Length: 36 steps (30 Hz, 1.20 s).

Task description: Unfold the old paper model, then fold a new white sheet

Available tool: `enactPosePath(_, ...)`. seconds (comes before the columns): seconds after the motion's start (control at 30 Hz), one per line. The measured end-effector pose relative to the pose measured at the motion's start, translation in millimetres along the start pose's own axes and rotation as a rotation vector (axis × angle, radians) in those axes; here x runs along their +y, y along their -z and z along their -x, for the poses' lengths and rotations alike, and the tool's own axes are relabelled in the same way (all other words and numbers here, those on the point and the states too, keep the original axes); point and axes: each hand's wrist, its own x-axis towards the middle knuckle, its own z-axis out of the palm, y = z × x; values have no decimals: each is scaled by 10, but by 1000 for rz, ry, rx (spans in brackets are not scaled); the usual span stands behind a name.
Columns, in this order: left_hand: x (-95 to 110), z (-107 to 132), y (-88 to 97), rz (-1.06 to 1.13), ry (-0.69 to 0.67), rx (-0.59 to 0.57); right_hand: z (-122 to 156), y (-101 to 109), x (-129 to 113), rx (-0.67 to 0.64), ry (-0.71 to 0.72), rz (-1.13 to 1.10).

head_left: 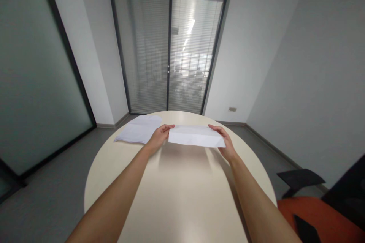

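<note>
A white sheet of paper (pixel 196 136) is held up by its two sides above the far half of a round cream table (pixel 182 201). It looks bent or folded along a line across its width, and its shadow falls on the tabletop below. My left hand (pixel 160 137) pinches the paper's left end, fingers closed. At the right end my right hand (pixel 225 142) grips the sheet, its thumb hidden behind the near edge or too small to tell. Left of my left hand, a loose stack of white paper (pixel 139 129) lies on the table.
An office chair (pixel 316 216) with an orange seat and black armrests stands close to the table's right side. Beyond the table is a glass door (pixel 168 53) with blinds. A frosted glass panel (pixel 37 72) is on the left, a grey wall (pixel 319 68) on the right.
</note>
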Motion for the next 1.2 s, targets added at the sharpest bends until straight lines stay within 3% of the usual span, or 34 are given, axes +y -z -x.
enactPosePath(0.13, -54, 41, 154, -99, 27, -128, 32, 53, -46, -83, -86, 145)
enactPosePath(0.27, -114, 65, 303, -236, 102, -178, 79, 81, -50, -188, -216, 218)
enactPosePath(0.5, -171, 95, 399, -417, 154, -324, 117, 124, 51, -261, -386, 343)
enactPosePath(0.8, -189, 106, 406, -597, 133, -345, 97, 255, 141, -385, -381, 509)
enactPosePath(0.97, -185, 102, 411, -696, 121, -293, 117, 216, 44, -378, -227, 603)
enactPosePath(1.2, -214, 89, 433, -746, 124, -268, 163, 132, -27, -359, -262, 634)
